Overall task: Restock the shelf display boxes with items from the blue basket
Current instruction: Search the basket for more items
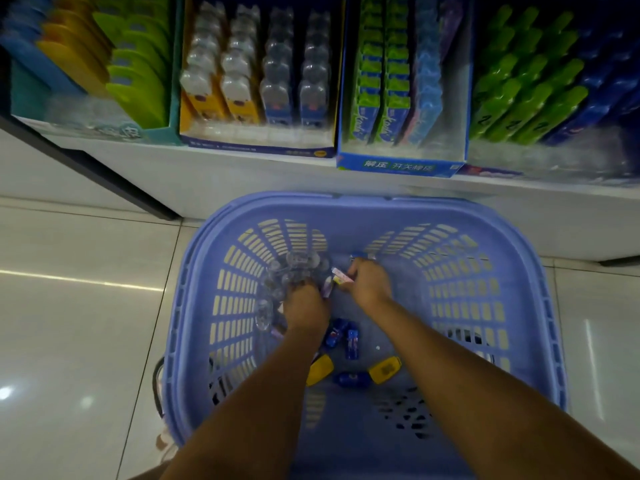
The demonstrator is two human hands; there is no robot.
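Tiled floor (86, 306), display boxes (398, 165) behind blue basket (346, 204), left fingers (300, 291) clutching clear packs (294, 270), right fingers (354, 270) pinching pink pack (341, 275)

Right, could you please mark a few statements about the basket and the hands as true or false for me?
1. The left hand and the right hand both reach into the blue basket. True.
2. The basket stands on the shelf. False: it stands on the tiled floor in front of the shelf.
3. The left hand grips a bunch of clear-packed items. True.
4. Only yellow items lie on the basket's bottom. False: blue items lie there near the yellow items.
5. The right hand holds nothing. False: it pinches a small pink item.
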